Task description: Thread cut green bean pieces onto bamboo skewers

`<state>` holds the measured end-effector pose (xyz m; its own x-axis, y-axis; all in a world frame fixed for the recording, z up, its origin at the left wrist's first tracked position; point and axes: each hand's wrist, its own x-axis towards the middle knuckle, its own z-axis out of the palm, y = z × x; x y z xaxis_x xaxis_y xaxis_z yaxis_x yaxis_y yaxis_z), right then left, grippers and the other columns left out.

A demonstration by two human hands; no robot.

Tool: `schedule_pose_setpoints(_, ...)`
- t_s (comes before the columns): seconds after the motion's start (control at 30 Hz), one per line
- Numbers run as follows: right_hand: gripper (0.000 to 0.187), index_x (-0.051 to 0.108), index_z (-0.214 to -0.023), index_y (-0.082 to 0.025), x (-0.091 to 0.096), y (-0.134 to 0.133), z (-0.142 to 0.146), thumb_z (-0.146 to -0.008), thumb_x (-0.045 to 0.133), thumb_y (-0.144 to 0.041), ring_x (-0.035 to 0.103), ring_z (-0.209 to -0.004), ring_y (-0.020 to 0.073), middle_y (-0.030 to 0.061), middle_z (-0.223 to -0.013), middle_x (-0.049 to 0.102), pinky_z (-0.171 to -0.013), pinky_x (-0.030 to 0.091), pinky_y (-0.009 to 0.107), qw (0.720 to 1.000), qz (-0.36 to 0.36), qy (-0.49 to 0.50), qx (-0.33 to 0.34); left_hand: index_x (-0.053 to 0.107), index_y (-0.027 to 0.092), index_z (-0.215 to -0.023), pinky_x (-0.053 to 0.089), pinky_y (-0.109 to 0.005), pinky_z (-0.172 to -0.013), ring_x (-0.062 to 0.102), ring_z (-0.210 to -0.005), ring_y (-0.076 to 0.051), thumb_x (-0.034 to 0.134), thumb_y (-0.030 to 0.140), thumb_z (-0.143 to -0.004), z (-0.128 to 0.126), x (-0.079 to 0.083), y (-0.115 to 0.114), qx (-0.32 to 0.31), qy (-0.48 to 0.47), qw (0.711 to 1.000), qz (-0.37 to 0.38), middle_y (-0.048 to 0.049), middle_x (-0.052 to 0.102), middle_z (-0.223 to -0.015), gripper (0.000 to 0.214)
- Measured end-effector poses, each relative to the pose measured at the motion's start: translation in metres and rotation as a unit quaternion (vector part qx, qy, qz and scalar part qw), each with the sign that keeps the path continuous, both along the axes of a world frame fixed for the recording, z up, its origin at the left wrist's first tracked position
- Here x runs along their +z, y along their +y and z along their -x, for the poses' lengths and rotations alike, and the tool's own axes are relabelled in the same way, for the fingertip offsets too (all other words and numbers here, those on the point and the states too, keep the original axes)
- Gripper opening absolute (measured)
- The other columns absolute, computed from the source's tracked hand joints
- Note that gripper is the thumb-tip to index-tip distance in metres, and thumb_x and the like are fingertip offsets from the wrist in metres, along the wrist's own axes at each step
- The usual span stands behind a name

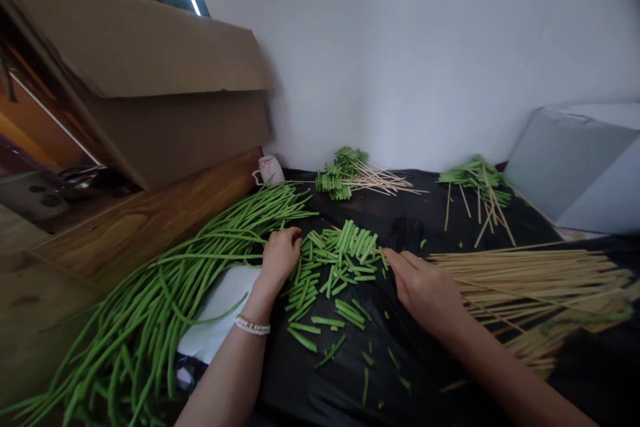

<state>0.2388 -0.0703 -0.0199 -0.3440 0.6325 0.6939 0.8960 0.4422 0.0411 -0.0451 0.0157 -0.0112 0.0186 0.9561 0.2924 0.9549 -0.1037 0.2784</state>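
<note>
White wall behind, black sheet (440, 213) over worktop. Long green beans (165, 293) heaped along left edge, within reach of left hand (280, 257). Cut bean pieces (335, 267) piled at centre, between both hands. Left hand resting knuckles-up on pile's left side, fingers curled loosely onto pieces, prob. steadying or gathering them; can't tell if anything pinched. Right hand (425, 290) at pile's right side, fingers closed narrow, thin skewer tip seemingly poking out toward pieces. Loose bamboo skewers (530, 280) stacked along right edge, just beside right hand, handy for picking. Finished bean skewers (350, 177) laid near back edge, out of the way. Cardboard box (165, 100) at back-left corner.
</note>
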Motion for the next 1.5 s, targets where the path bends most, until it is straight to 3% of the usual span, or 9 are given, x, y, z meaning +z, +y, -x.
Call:
schedule_pose_setpoints(0.13,0.031,0.062,-0.112,-0.016,0.000,0.000,0.000,-0.091,0.039,-0.013,0.058,-0.061,0.0121,0.0011,-0.077,0.065,-0.054,0.034,0.026,1.000,0.012,0.002,0.001,0.067,0.018,-0.112,0.046,-0.037,-0.084,0.063,-0.094,-0.027,0.058,0.023,-0.079,-0.006,-0.005,0.000,-0.036,-0.009,0.999,0.033,-0.0101,0.072,-0.099,0.034)
schedule_pose_setpoints(0.27,0.031,0.063,-0.112,-0.016,-0.001,0.000,-0.001,-0.090,0.041,-0.012,0.058,-0.064,0.0125,0.0013,-0.076,0.064,-0.055,0.035,0.027,1.000,0.019,0.001,-0.007,0.067,0.017,-0.110,0.048,-0.032,-0.078,0.065,-0.080,-0.020,0.060,0.020,-0.077,-0.010,-0.005,0.002,-0.112,-0.150,0.981,0.051,-0.0068,0.072,-0.089,0.034)
schedule_pose_setpoints(0.43,0.032,0.063,-0.113,-0.016,-0.002,0.001,-0.002,-0.089,0.042,-0.012,0.058,-0.063,0.0125,0.0011,-0.077,0.064,-0.055,0.035,0.027,1.000,0.025,-0.004,-0.011,0.068,0.014,-0.107,0.050,-0.030,-0.074,0.066,-0.078,-0.019,0.065,0.038,-0.077,-0.017,0.000,0.002,-0.177,-0.376,0.901,0.122,-0.0077,0.072,-0.087,0.038)
schedule_pose_setpoints(0.53,0.031,0.064,-0.112,-0.015,-0.002,0.001,-0.002,-0.090,0.042,-0.013,0.057,-0.062,0.0125,0.0015,-0.077,0.064,-0.055,0.034,0.027,1.000,0.019,0.001,-0.009,0.067,0.013,-0.108,0.051,-0.031,-0.072,0.067,-0.079,-0.020,0.061,0.047,-0.078,-0.019,0.001,0.002,-0.153,-0.457,0.867,0.126,-0.0103,0.072,-0.092,0.046)
schedule_pose_setpoints(0.7,0.031,0.064,-0.112,-0.015,-0.001,0.000,-0.002,-0.091,0.041,-0.013,0.057,-0.062,0.0121,0.0019,-0.077,0.065,-0.055,0.034,0.027,1.000,0.014,0.005,-0.002,0.072,0.015,-0.093,0.049,-0.033,-0.077,0.066,-0.081,-0.021,0.056,0.035,-0.081,-0.012,0.001,0.005,-0.076,-0.319,0.945,0.023,-0.0087,0.073,-0.091,0.028)
schedule_pose_setpoints(0.83,0.032,0.064,-0.113,-0.016,0.000,0.000,-0.002,-0.089,0.042,-0.012,0.058,-0.063,0.0124,0.0017,-0.077,0.065,-0.055,0.034,0.027,1.000,0.023,-0.004,-0.009,0.073,0.019,-0.087,0.047,-0.032,-0.078,0.065,-0.080,-0.021,0.059,0.023,-0.075,-0.002,0.000,0.004,-0.064,-0.148,0.986,0.049,-0.0049,0.073,-0.086,0.019)
schedule_pose_setpoints(1.0,0.033,0.064,-0.112,-0.016,0.000,-0.001,-0.002,-0.089,0.041,-0.011,0.057,-0.061,0.0121,0.0015,-0.077,0.065,-0.054,0.034,0.027,1.000,0.019,-0.004,-0.014,0.074,0.020,-0.081,0.045,-0.031,-0.072,0.064,-0.079,-0.022,0.067,0.034,-0.069,0.005,0.001,0.003,-0.077,-0.046,0.989,0.114,-0.0053,0.072,-0.082,0.019)
schedule_pose_setpoints(1.3,0.033,0.064,-0.114,-0.015,-0.001,0.000,-0.002,-0.089,0.042,-0.012,0.059,-0.066,0.0122,0.0029,-0.079,0.065,-0.057,0.038,0.025,0.999,0.032,0.000,-0.011,0.068,0.020,-0.079,0.043,-0.031,-0.078,0.059,-0.084,-0.020,0.060,0.022,-0.075,-0.001,-0.001,0.002,-0.107,-0.033,0.990,0.080,-0.0036,0.069,-0.082,0.009)
schedule_pose_setpoints(1.5,0.033,0.064,-0.113,-0.015,0.000,-0.001,-0.002,-0.088,0.043,-0.011,0.058,-0.064,0.0124,0.0027,-0.079,0.065,-0.056,0.037,0.026,0.999,0.034,-0.009,-0.016,0.068,0.021,-0.099,0.043,-0.033,-0.086,0.060,-0.091,-0.020,0.049,0.019,-0.085,-0.022,0.010,-0.006,-0.144,-0.143,0.975,-0.088,-0.0061,0.069,-0.097,0.024)
